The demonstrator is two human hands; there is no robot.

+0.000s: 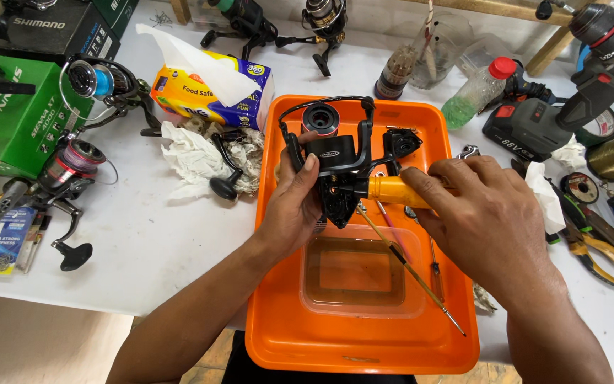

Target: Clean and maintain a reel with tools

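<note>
My left hand [294, 206] grips a black spinning fishing reel [341, 153] from its left side, holding it above an orange tray [278, 313]. In my right hand [474, 213] is a yellow-handled tool [392, 190], its tip pressed against the reel's body. A thin brush stick [410, 269] and a small screwdriver [435, 263] lie in the tray below my right hand. A clear square container [360, 276] of brownish liquid sits in the tray's middle.
A tissue box [211, 89] and crumpled tissues [193, 156] lie left of the tray. Other reels [72, 167] and green boxes [15, 117] fill the left side. A cordless drill [570, 92], pliers [595, 249], line spools and bottles [474, 92] crowd the right.
</note>
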